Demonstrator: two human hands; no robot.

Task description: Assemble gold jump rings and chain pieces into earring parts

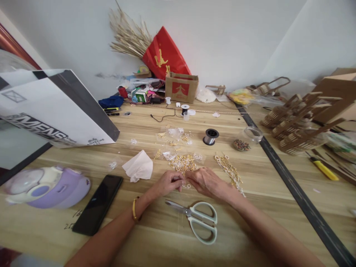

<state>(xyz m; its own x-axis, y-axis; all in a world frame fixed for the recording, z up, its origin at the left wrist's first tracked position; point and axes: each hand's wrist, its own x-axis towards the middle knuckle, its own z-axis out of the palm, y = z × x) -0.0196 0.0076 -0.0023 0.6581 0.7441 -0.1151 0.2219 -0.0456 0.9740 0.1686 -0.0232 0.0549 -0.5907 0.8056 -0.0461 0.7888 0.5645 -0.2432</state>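
My left hand and my right hand meet over the wooden table, fingers pinched close together. What lies between the fingertips is too small to make out. Just below them is a small ring-shaped piece. Beyond the fingers spreads a heap of gold and silver beads. To the right of my right hand lies a bundle of gold and silver chains with rings at the ends. Scissors with pale handles rest nearer to me, blades pointing left.
On the left are a black phone, a crumpled tissue, a purple container and a white shopping bag. A wire spool, a jar of dark beads, small woven baskets and a yellow cutter stand or lie rightward.
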